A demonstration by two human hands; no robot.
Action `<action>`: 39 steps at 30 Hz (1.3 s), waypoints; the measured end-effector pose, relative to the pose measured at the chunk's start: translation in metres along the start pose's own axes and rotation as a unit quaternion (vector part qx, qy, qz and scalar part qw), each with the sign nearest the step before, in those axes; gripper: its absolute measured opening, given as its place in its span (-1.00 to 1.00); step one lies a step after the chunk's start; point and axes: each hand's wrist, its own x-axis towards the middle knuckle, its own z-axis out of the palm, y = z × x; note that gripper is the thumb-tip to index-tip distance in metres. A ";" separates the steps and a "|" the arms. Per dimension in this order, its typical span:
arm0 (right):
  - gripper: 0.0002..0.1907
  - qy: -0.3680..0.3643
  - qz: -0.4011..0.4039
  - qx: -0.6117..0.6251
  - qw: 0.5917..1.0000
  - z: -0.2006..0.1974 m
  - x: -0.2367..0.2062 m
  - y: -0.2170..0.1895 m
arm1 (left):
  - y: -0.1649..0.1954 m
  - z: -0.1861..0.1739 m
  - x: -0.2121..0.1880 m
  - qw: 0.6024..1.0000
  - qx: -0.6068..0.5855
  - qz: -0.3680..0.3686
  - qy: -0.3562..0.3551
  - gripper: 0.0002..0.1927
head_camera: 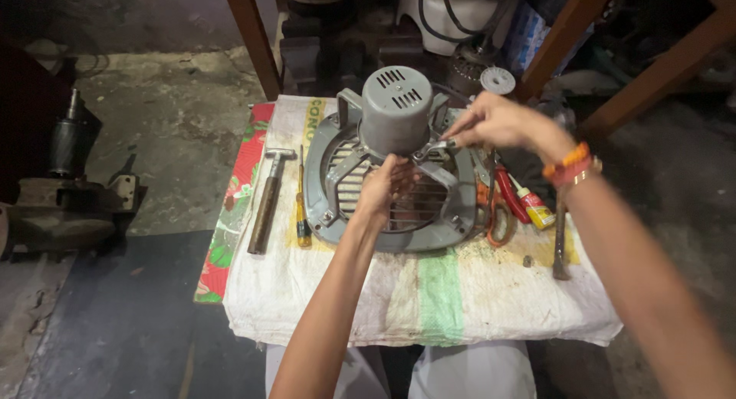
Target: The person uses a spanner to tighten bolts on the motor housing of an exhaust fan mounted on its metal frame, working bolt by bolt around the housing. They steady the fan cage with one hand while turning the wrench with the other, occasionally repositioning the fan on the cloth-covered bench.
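Head view: you're bracing the grey fan motor housing (395, 111) with your left hand (383, 188). Your right hand (498, 123) is gripping a small spanner (431, 147), turning a fastener. Next, keep it seated squarely.

- Grey exhaust fan (395, 177): round metal frame with a slatted grille, lying flat on the white sack-covered table, its domed, vented motor housing pointing up.
- Small spanner (431, 147): silvery, set against the motor's right side.

Cloth-covered small table (429, 307) with grey fan housing (395, 177), hammer (268, 200), screwdriver (302, 207), scissors (500, 211), glue tube (533, 203).
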 end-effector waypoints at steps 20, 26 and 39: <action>-0.72 0.116 -0.068 -0.074 0.988 0.003 -0.042 -0.024 | 0.013 0.015 -0.013 0.999 -0.013 -0.026 0.043 -0.59; -0.69 0.020 -0.156 -0.080 0.984 -0.008 -0.012 -0.004 | 0.019 0.022 -0.023 0.997 -0.016 -0.055 0.056 -0.58; -0.71 -0.082 -0.030 -0.102 0.991 -0.024 0.032 0.004 | 0.010 0.009 -0.005 0.996 -0.025 -0.083 0.031 -0.59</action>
